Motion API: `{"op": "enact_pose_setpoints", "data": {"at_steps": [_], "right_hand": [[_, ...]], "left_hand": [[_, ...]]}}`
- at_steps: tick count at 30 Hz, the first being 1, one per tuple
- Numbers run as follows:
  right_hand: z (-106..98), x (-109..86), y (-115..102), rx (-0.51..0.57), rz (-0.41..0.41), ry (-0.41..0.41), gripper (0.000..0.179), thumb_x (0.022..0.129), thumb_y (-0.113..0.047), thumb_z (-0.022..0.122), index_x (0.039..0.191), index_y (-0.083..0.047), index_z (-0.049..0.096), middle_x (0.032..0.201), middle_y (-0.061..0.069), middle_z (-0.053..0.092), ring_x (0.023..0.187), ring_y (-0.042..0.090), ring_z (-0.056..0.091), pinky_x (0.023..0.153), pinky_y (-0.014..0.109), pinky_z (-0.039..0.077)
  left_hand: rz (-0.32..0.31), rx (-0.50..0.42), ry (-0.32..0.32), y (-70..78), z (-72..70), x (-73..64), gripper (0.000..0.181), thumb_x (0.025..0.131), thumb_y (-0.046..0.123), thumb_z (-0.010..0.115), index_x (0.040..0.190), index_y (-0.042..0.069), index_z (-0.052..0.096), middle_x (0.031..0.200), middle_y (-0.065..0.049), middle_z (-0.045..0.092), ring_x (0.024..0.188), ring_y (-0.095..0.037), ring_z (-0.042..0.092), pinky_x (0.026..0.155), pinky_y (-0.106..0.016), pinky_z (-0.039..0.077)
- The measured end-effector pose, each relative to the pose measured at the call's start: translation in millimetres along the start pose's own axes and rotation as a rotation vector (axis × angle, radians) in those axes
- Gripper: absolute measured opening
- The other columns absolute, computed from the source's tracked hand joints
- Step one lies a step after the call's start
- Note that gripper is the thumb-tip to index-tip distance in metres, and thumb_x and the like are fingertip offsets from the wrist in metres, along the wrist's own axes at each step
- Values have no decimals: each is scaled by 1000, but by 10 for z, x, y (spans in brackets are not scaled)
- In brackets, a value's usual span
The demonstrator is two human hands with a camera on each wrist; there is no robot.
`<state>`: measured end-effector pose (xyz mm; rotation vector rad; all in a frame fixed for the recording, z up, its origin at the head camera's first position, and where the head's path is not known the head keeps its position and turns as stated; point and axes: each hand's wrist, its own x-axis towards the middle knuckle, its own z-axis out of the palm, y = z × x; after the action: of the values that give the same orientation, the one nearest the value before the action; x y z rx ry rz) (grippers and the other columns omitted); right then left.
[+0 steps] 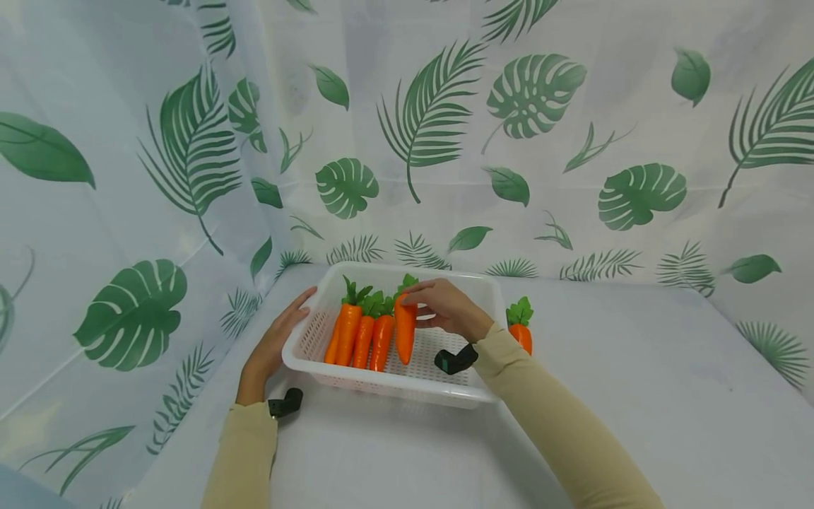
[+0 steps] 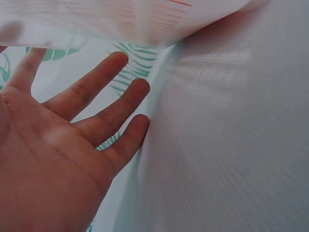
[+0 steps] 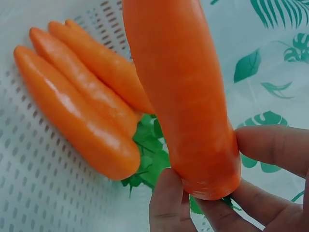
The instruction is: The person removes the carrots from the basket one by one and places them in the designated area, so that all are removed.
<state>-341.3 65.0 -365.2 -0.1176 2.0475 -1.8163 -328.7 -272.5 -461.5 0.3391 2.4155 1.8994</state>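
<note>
My right hand (image 1: 447, 305) pinches a carrot (image 1: 405, 331) by its thick, leafy end, with the tip pointing down inside the white basket (image 1: 407, 382). In the right wrist view the thumb and fingers wrap the top of this held carrot (image 3: 186, 96). Several other carrots (image 3: 72, 116) lie side by side on the basket's perforated floor, to the left of it in the head view. At the basket's left end is my left hand (image 1: 280, 337), fingers straight along the outer wall. The left wrist view shows that hand (image 2: 72, 140) with spread fingers below the basket's rim.
One more carrot (image 1: 521, 336) with green leaves lies on the white table (image 1: 636, 367), just outside the basket's right end and partly hidden by the right sleeve. A leaf-printed curtain (image 1: 445, 141) stands behind the table and along its left side.
</note>
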Motion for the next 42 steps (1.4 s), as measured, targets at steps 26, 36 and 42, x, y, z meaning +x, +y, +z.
{"op": "enact_pose_setpoints", "data": {"at_steps": [26, 36, 42], "right_hand": [[-427, -327, 23, -5, -56, 53, 41, 105, -13, 66, 142, 6, 63, 133, 20, 66, 113, 35, 65, 97, 46, 59], [-537, -455, 40, 17, -89, 39, 43, 106, -11, 64, 145, 7, 60, 136, 21, 64, 117, 35, 61, 99, 44, 58], [-624, -531, 43, 12, -97, 53, 46, 106, -12, 64, 147, 7, 57, 139, 22, 62, 120, 36, 61, 99, 44, 58]], "left_hand": [[-15, 2, -3, 36, 11, -3, 60, 115, 48, 41, 172, 35, 27, 173, -8, 33, 133, -42, 51, 102, -49, 55], [-4, -16, -9, 22, 17, -6, 60, 115, 47, 42, 171, 35, 27, 173, -7, 33, 133, -43, 51, 101, -51, 55], [2, -11, -14, 25, 6, -9, 60, 115, 47, 41, 172, 34, 27, 173, -8, 32, 134, -43, 50, 103, -51, 55]]}}
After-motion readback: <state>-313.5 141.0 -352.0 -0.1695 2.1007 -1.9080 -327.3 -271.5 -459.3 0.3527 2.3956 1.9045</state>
